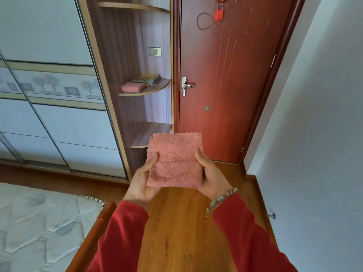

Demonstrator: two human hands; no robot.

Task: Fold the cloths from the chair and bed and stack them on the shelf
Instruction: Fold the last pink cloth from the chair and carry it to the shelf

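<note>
A pink fluffy cloth (175, 160), folded into a flat square, is held level in front of me above the wooden floor. My left hand (142, 179) grips its left edge with the thumb on top. My right hand (211, 174), with a bead bracelet at the wrist, grips its right edge the same way. Ahead, the middle corner shelf (155, 89) carries another folded pink cloth (132, 86) at its left part. The lower shelf (146, 134) lies just beyond the held cloth and is partly hidden by it.
A patterned folded item (147, 79) lies behind the pink cloth on the middle shelf. A red-brown door (231, 79) with a metal handle (185, 86) stands right of the shelves. Sliding wardrobe doors (49, 85) fill the left. The bed's mattress (39, 222) is at lower left, a white wall (318, 134) at right.
</note>
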